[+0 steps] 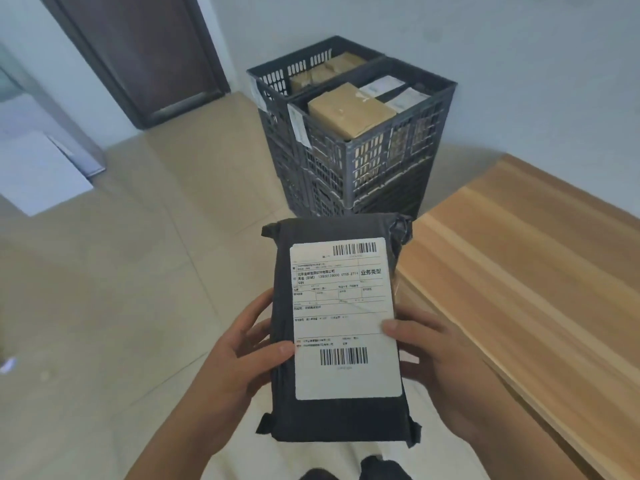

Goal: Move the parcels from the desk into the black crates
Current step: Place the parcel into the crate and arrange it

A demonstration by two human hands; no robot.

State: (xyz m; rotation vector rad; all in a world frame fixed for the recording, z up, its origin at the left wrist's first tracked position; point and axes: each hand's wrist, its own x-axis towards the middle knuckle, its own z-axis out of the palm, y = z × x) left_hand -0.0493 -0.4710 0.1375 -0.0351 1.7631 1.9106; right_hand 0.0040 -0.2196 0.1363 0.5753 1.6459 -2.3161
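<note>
While both hands hold it up over the tiled floor [121, 289], the dark grey parcel [337, 420] sits between them, label side up, its white shipping label [346, 317] with two barcodes facing the camera. On the parcel's left edge the left hand [235, 368] has its grip closed, thumb on the top face at the edge of the label and fingers curled along the side. Opposite it, the right hand [436, 355] grips the right edge the same way, its thumb pressing on the label.

Straight ahead, against the pale wall, stand the black crates [353, 174], stacked, with two open-topped ones side by side at the top. A brown cardboard box [349, 110] lies in the nearer crate beside some white-labelled packets [391, 90]; more brown parcels [329, 69] lie in the crate behind. Open floor lies between the held parcel and the crates.

To the right runs the wooden surface [536, 265], its near corner just beside the parcel's right edge. Far left are a dark door [145, 53] and a white panel [38, 171] lying low by the wall.
</note>
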